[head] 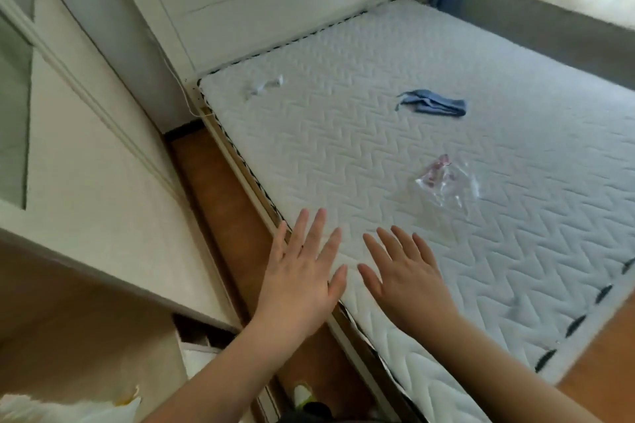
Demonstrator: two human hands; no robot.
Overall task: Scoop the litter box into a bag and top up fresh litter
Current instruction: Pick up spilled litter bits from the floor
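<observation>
My left hand point(302, 271) and my right hand point(409, 275) are held out side by side, palms down, fingers straight and spread, above the near corner of a bare white quilted mattress point(395, 86). Neither hand holds anything. A clear plastic bag point(446, 182) with something reddish inside lies on the mattress beyond my right hand. No litter box or scoop is in view.
A crumpled blue cloth point(433, 106) and a small clear wrapper point(263, 87) lie further up the mattress. A white headboard point(261, 0) stands behind. A white cabinet point(96, 161) flanks the narrow wooden floor strip point(220, 189) on the left. A white bag point(68, 409) shows at bottom left.
</observation>
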